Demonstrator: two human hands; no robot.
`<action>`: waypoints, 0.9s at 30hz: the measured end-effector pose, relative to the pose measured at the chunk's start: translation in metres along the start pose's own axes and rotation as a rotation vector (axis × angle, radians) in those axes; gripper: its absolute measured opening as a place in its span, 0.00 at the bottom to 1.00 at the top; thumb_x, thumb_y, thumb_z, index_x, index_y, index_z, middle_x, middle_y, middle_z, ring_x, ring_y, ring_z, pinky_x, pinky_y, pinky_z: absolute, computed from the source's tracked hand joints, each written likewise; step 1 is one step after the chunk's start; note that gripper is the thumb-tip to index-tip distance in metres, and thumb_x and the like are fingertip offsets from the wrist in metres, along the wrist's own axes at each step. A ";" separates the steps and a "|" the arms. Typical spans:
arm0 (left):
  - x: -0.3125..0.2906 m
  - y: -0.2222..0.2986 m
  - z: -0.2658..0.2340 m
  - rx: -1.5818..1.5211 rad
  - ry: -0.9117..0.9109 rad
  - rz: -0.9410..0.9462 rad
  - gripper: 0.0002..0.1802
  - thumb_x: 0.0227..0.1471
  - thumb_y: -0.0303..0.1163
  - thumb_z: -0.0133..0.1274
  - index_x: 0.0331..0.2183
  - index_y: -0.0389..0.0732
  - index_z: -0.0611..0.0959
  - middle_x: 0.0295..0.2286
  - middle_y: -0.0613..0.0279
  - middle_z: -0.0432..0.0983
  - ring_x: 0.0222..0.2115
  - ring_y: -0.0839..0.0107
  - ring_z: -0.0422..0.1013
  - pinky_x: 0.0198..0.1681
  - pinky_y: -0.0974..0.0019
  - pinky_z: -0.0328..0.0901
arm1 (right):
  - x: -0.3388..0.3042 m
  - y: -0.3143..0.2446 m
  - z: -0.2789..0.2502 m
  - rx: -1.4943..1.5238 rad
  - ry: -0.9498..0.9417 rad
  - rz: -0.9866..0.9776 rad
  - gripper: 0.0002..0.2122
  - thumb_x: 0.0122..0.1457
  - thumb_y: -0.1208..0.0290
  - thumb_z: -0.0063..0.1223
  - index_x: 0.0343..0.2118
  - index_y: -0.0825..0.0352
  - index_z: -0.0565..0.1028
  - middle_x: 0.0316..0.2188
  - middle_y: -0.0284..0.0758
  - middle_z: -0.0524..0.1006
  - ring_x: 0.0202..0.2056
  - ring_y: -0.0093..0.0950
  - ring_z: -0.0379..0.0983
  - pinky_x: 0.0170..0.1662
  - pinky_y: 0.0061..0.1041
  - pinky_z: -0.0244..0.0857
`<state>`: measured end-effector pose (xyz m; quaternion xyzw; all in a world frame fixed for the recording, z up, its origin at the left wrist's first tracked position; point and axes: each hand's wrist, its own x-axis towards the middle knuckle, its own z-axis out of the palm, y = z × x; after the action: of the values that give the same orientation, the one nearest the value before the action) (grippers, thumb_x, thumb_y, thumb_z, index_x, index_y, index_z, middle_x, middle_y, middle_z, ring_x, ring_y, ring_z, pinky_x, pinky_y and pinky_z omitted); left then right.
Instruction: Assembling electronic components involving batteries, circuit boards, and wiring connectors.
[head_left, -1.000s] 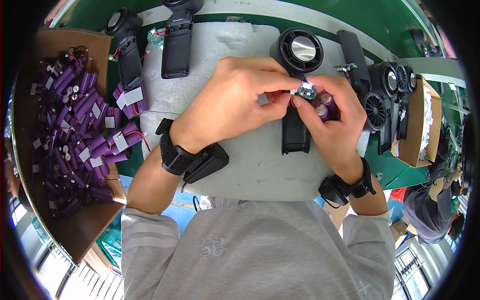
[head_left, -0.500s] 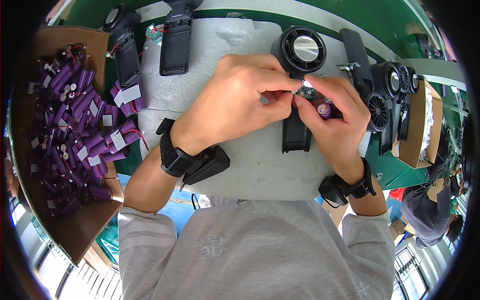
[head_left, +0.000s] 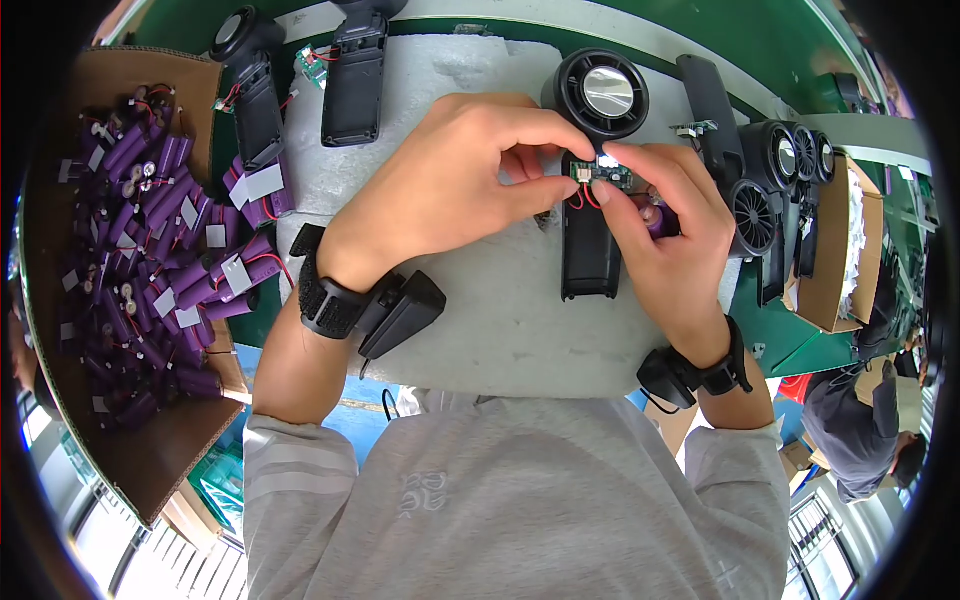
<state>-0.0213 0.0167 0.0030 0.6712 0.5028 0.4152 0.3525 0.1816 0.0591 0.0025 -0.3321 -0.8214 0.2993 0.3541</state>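
Note:
A small green circuit board (head_left: 610,177) with red wires lies above the open black handle (head_left: 590,262) of a handheld fan. The fan's round head (head_left: 608,92), with a silver disc in its middle, points away from me. At the board's left end, my left hand (head_left: 465,185) has its thumb and index finger closed about the edges. My right hand (head_left: 680,215) pinches the board from the right, thumb below and index finger above. Tucked within the right hand's curled fingers, a purple battery cell (head_left: 657,220) shows only in part.
A cardboard box (head_left: 150,475) of purple battery cells (head_left: 165,205) stands left. Two open fan bodies (head_left: 353,95) (head_left: 258,115) with boards lie at the back left. More black fans (head_left: 755,215) and another carton (head_left: 835,285) are at right. A grey foam pad (head_left: 500,335) covers the work surface.
My left fingers have come apart from their tight pinch and now frame the board's left end. The board has turned its component side into plainer view. My left wrist has shifted slightly left.

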 end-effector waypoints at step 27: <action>-0.002 0.001 0.004 -0.185 -0.033 -0.137 0.10 0.45 0.20 0.55 0.34 0.37 0.79 0.27 0.58 0.78 0.26 0.68 0.75 0.32 0.67 0.68 | -0.005 -0.006 -0.002 -0.107 -0.047 0.010 0.14 0.47 0.81 0.65 0.39 0.68 0.80 0.33 0.34 0.73 0.28 0.22 0.70 0.28 0.19 0.64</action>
<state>-0.0175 0.0140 0.0017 0.6067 0.5010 0.4236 0.4489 0.1838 0.0520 0.0059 -0.3477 -0.8426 0.2644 0.3150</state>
